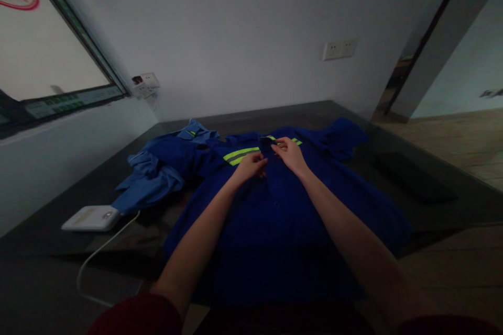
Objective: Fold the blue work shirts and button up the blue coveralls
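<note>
A dark blue work jacket [251, 214] with yellow-green reflective stripes lies spread over the dark table [314, 110], its lower part hanging toward me. My right hand [290, 156] pinches the jacket's front edge near the chest stripe, lifting a small flap of cloth. Just to the left, my left hand [251, 165] has its fingers curled at the front opening, beside the left reflective stripe. What lies between those left fingertips is too dark to make out, though they touch the jacket. A button shows lower on the front.
Crumpled blue clothing [153, 183] is heaped on the table's left. In front of it lies a white power bank [92, 218] with a white cable [80, 275]. A flat black object [412, 175] rests at the right. Behind the table stands a wall with sockets [340, 49].
</note>
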`<state>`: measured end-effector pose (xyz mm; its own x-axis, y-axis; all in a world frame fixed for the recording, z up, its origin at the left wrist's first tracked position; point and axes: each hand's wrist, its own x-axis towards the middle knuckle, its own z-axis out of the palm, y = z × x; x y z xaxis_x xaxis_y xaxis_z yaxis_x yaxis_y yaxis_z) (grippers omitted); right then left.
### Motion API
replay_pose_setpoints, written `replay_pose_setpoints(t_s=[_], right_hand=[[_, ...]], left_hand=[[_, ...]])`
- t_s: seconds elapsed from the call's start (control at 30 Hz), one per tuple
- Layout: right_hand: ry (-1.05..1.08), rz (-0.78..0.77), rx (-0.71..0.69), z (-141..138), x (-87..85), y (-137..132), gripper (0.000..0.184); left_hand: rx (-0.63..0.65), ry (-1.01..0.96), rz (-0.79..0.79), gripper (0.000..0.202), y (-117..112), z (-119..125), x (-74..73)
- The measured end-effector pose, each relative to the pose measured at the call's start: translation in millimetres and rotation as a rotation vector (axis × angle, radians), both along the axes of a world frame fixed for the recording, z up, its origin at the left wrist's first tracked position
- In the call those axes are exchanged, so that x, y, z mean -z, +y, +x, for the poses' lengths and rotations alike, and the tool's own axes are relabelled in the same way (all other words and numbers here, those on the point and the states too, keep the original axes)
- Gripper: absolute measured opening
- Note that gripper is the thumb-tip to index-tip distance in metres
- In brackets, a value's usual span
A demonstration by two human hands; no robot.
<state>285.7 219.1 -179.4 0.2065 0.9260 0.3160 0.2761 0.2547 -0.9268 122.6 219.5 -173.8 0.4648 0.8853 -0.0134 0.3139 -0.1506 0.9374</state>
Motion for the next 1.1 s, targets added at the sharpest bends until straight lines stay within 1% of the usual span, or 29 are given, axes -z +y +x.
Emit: replay_pose_setpoints(t_s=[0.07,0.1,0.13,0.2,0.27,0.37,0.47,0.57,0.63,0.7,0.77,0.87,0.93,1.0,1.1], right_hand=[[-0.189,0.144,0.038,1.5,-8.5,-7.3,0.011],[-0.266,0.181,0.011,2.3,-12.8,-10.7,0.009],[-0.334,0.188,-0.038,2.9,-16.6,-13.6,0.01],[-0.433,0.143,-0.152,2.8,-21.1,-16.9,0.011],[-0.474,0.104,-0.201,0.6,-20.5,-16.0,0.01],[-0.447,0.099,-0.144,-5.8,-12.7,-7.6,0.011],[-0.405,0.118,-0.078,-12.5,-4.9,3.7,0.011],[-0.369,0.15,-0.013,-15.5,-3.5,12.4,0.011],[-0.355,0.16,0.007,-14.5,-5.3,15.8,0.012],[-0.358,0.139,-0.018,-11.6,-6.6,17.1,0.013],[-0.357,0.087,-0.092,-7.7,-5.0,16.1,0.015],[-0.296,-0.024,-0.258,-2.6,4.5,10.7,0.015],[-0.201,-0.099,-0.346,-0.8,13.1,6.1,0.014],[-0.097,-0.147,-0.379,-0.5,20.3,2.2,0.013],[-0.006,-0.128,-0.364,-1.4,25.0,-0.4,0.013]], left_hand=[[-0.033,-0.083,-0.029,0.018,2.5,-1.4,-0.4],[-0.05,-0.111,-0.029,0.018,3.8,-2.1,-0.5],[-0.066,-0.133,-0.021,0.018,5.1,-2.8,-0.4],[-0.089,-0.179,0.017,0.018,8.2,-4.2,0.3],[-0.109,-0.226,0.057,0.02,12.7,-5.5,1.4],[-0.141,-0.266,0.107,0.022,23.2,-6.4,2.6],[-0.168,-0.26,0.14,0.023,37.5,-5.0,1.3],[-0.191,-0.234,0.158,0.022,49.6,-1.6,-3.6],[-0.208,-0.206,0.18,0.02,52.4,0.5,-6.7],[-0.206,-0.18,0.193,0.017,49.6,1.0,-7.1],[-0.179,-0.154,0.186,0.014,41.9,-0.3,-3.0],[-0.126,-0.107,0.179,0.011,27.5,-4.4,9.7],[-0.12,-0.067,0.205,0.014,20.0,-6.9,17.8],[-0.129,-0.028,0.239,0.016,15.6,-8.2,22.1],[-0.131,0.013,0.263,0.013,12.7,-7.9,21.1]])
